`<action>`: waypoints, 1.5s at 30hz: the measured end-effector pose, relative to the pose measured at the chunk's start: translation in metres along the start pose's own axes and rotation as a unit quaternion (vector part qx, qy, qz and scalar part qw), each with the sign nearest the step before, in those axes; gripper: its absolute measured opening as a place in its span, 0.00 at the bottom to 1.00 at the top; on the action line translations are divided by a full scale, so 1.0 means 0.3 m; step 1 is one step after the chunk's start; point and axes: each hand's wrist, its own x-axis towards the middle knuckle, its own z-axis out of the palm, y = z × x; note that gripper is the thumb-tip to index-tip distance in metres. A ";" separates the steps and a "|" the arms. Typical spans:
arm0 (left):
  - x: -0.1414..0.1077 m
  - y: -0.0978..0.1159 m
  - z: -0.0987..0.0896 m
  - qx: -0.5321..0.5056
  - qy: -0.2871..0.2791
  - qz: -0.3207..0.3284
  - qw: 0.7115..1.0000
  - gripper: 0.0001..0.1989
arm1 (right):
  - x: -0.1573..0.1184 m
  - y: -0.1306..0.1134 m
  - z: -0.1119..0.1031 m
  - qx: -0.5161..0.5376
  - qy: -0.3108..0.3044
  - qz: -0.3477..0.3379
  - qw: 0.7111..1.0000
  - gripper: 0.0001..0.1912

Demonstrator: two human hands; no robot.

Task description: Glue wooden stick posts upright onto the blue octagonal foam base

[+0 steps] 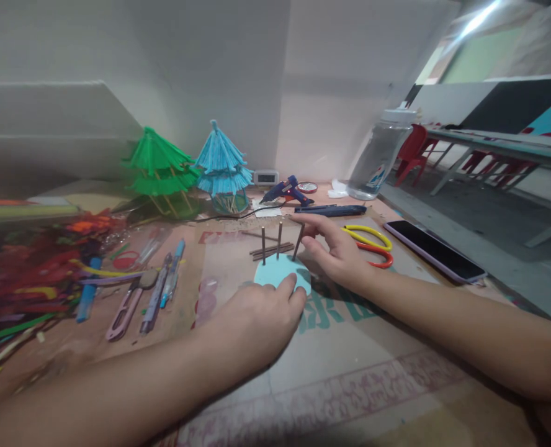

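A light blue disc (270,273) lies on the printed board in front of me. Two thin brown sticks stand up from its far edge, a left stick (264,246) and a middle stick (280,241). My left hand (264,313) presses on the disc's near side, its fingers curled over the surface. At the far right edge, a third brown stick (298,243) leans to the right. My right hand (334,251) has thumb and forefinger at this stick, pinching it near its upper part. Behind the disc lie several loose brown sticks (272,251).
A green tiered-roof model (159,164) and a blue one (223,162) stand at the back. Nearby are a glue gun (287,191), a dark blue tool (330,211), scissors (373,247), a phone (436,251) and a bottle (380,155). Pens (157,295) and a pink cutter (129,308) lie left.
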 end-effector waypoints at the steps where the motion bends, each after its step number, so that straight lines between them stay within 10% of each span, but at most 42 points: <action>1: -0.001 0.000 0.001 0.001 0.001 0.000 1.000 0.12 | -0.001 0.002 0.001 0.009 0.001 0.006 1.000 0.20; 14: -0.002 0.000 0.001 0.008 0.014 0.000 1.000 0.10 | 0.022 0.014 0.004 0.045 -0.062 0.155 0.985 0.16; 24: -0.003 0.005 -0.022 0.033 -0.007 0.002 0.999 0.14 | 0.029 0.071 0.029 0.242 0.042 0.236 0.940 0.28; 36: -0.033 -0.076 -0.138 -0.038 -0.072 -0.170 0.982 0.18 | 0.027 0.058 0.028 0.271 0.024 0.263 0.926 0.26; 45: -0.062 0.036 -0.136 -0.060 -0.062 -0.097 0.992 0.11 | 0.032 0.082 0.028 0.331 0.000 0.283 0.900 0.29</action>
